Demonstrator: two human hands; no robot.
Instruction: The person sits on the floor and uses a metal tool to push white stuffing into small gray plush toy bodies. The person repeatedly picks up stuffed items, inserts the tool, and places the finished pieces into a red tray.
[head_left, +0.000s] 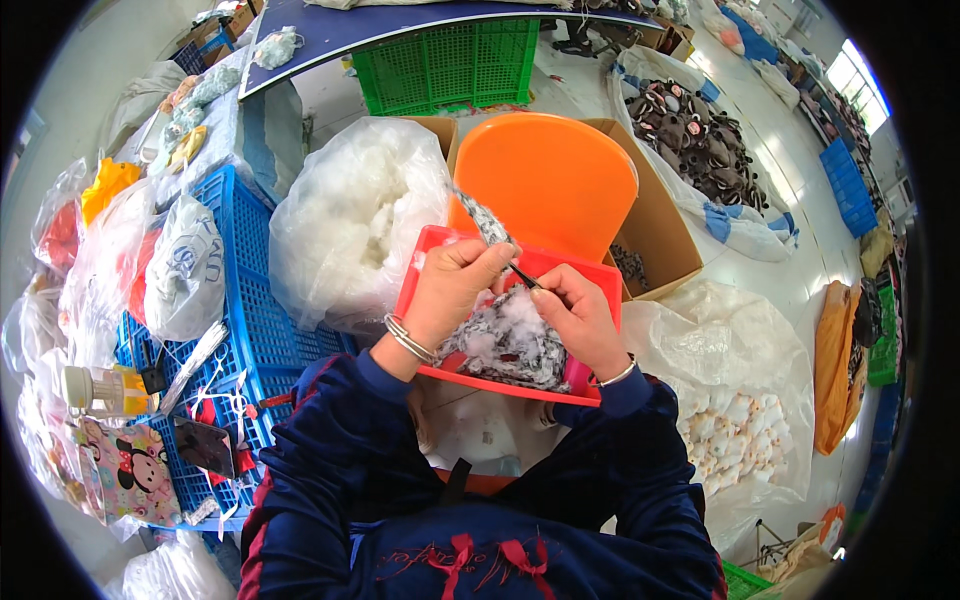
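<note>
My left hand [450,290] pinches a narrow grey-and-white furry fabric piece [484,218] that points up and away over the far rim of a red tray [430,238]. My right hand [582,318] grips a slim dark tool [522,276], whose far end reaches the furry piece at my left fingertips. What the tool's tip does there is hidden by my fingers. Below both hands, the tray holds a heap of similar grey-and-white furry pieces [505,345] with tufts of white stuffing [522,312] on top.
An orange stool seat [545,180] stands just beyond the tray. At left are a clear bag of white stuffing [350,225] and a blue plastic crate [262,300] with scissors [238,402] and a phone [204,446]. To the right lies a bag of small white pieces [735,440].
</note>
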